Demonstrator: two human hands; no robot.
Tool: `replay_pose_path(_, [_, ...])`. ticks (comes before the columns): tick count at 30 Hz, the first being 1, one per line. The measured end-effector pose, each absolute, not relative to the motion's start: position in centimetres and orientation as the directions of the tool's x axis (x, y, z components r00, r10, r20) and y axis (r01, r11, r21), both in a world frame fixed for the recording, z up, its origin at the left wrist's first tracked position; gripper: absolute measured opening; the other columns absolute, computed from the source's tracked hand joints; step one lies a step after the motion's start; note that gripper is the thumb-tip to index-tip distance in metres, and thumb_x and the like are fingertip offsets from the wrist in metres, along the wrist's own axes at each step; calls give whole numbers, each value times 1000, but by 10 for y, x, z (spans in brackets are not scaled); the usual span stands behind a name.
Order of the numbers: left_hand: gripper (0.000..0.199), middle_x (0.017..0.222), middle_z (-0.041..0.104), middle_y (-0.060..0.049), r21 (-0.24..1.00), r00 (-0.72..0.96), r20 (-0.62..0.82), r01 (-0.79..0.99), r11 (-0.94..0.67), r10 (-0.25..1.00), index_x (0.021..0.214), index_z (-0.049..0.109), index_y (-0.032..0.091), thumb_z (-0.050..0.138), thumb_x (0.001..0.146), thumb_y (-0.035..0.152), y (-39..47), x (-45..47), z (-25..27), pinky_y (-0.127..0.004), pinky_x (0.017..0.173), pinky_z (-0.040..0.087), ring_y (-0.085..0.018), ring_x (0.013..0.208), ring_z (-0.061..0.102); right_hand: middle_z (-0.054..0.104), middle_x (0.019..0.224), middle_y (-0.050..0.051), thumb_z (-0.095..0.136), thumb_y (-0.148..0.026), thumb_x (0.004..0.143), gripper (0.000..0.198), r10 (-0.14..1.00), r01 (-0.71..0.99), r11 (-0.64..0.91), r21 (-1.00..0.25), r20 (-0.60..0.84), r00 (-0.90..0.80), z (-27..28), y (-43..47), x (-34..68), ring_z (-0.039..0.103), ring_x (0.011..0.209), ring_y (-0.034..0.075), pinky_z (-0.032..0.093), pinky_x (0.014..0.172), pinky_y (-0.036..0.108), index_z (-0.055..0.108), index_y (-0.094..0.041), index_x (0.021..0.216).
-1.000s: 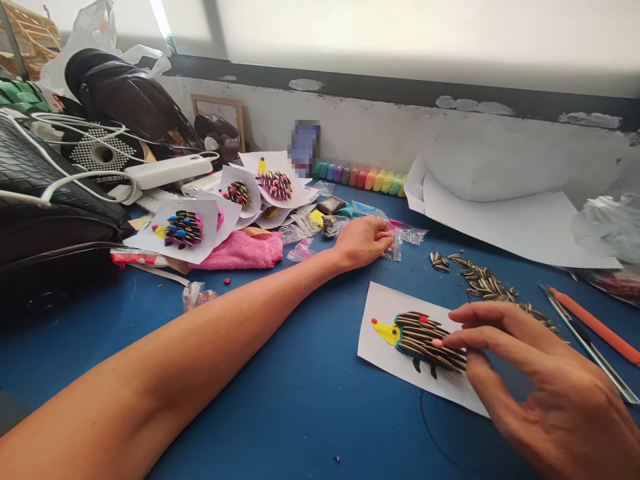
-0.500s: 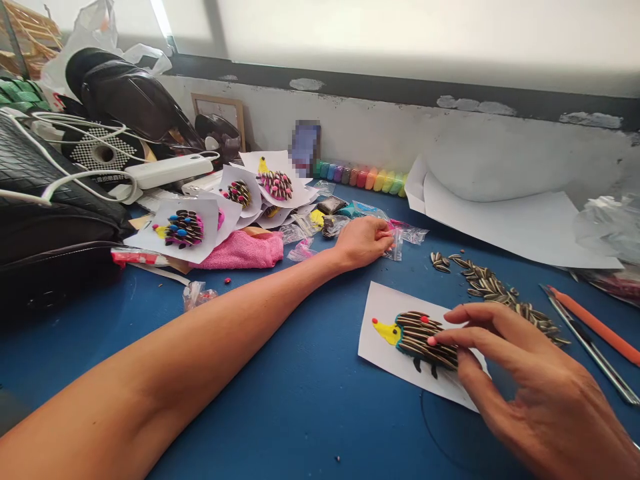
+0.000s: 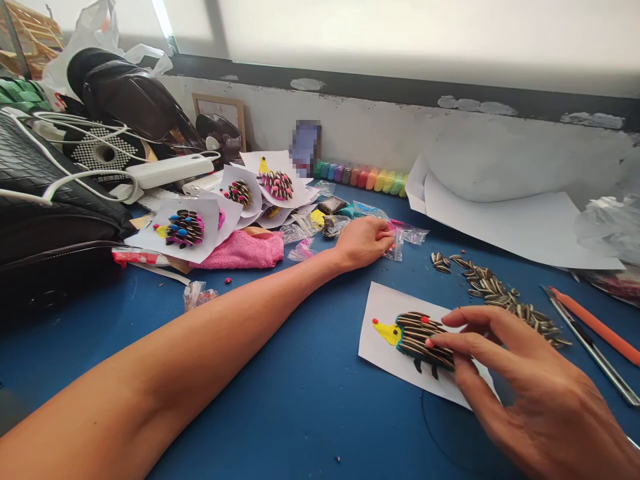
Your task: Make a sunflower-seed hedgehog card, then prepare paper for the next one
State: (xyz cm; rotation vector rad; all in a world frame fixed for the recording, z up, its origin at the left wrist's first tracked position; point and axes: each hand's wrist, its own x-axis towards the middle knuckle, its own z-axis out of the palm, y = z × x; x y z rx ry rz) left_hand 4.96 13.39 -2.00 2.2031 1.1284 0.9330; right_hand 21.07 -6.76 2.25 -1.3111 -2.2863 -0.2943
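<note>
My left hand (image 3: 364, 240) is closed on a small clear plastic bag (image 3: 397, 247) at the table's middle; pink-orange bits show by the fingertips. My right hand (image 3: 530, 380) hovers over a white paper card (image 3: 373, 353), fingers apart. One fingertip touches a small pink clay ball (image 3: 429, 343) on the seed hedgehog (image 3: 417, 333). The hedgehog has a back of striped sunflower seeds, a yellow clay face (image 3: 387, 332), a red nose and dark feet. A red dot (image 3: 425, 321) sits higher on its back. The right fingers hide its rear end.
Loose sunflower seeds (image 3: 493, 290) lie behind my right hand, with an orange pen-like tool (image 3: 600, 327) to the right. More hedgehog cards (image 3: 200, 230) rest by a pink cloth (image 3: 245, 250) on the left. Clay pots (image 3: 360, 177) line the wall beside white paper (image 3: 520, 227).
My right hand shifts slightly left and down over the hedgehog, its fingertip still at the pink ball. My left hand stays in place on the bag.
</note>
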Motion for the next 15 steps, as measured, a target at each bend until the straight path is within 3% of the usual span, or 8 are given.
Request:
replay_pose_path(9, [26, 56, 53, 2, 694, 411, 354, 487, -531, 840, 56, 51, 17, 60, 81, 19, 133, 49, -18, -25, 57, 29, -12, 59, 47, 60, 108, 5, 54, -18, 93, 18, 727, 844, 534, -42, 532, -434, 22, -71, 212, 63, 93, 16, 54, 79, 30, 63, -25, 107])
replay_pose_path(15, [19, 64, 63, 0, 776, 408, 340, 387, -498, 847, 62, 58, 14, 61, 81, 15, 136, 49, -20, -23, 60, 36, -11, 62, 53, 72, 95, 2, 51, -30, 97, 16, 768, 909, 406, -97, 575, -281, 25, -66, 223, 70, 83, 17, 56, 78, 32, 66, -26, 100])
